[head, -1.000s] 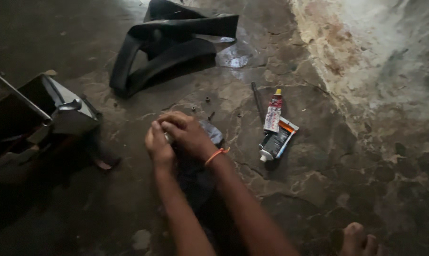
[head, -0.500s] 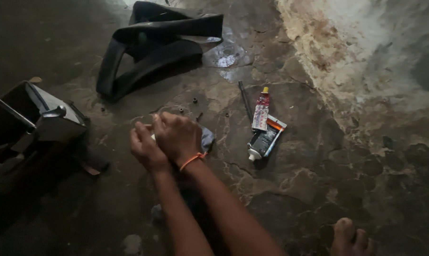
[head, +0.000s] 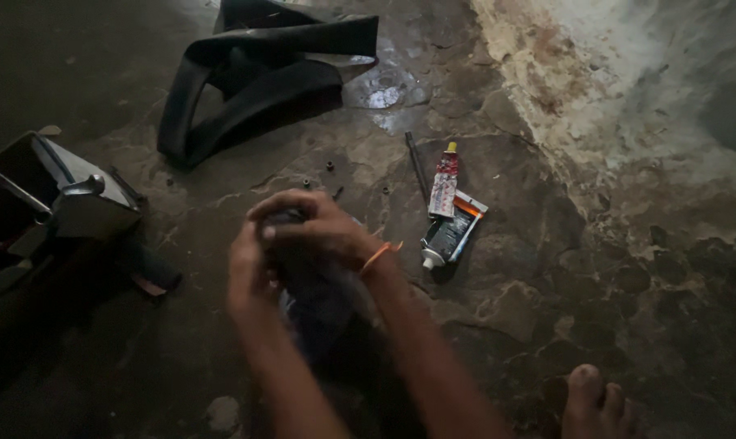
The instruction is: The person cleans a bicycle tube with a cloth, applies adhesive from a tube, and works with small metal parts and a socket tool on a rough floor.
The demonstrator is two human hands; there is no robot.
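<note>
My left hand (head: 250, 272) and my right hand (head: 319, 230) are pressed together low in the middle of the view, both closed around a dark, blurred object (head: 307, 284) that looks like a piece of black rubber. An orange band (head: 378, 255) circles my right wrist. Just right of my hands lie two glue tubes on the floor: a slim red and white tube (head: 444, 185) and a fatter dark tube (head: 449, 236) with a white cap.
A folded black rubber inner tube (head: 254, 69) lies at the top. A metal tool box (head: 67, 195) stands open at the left. A thin dark rod (head: 418, 167) rests by the tubes. A wet patch (head: 384, 93) shines on the stone floor. A bare foot (head: 596, 402) shows at bottom right.
My hands stay clasped on the dark object while the view has shifted, so they sit lower and further left; the fingers of my right hand have curled over the top.
</note>
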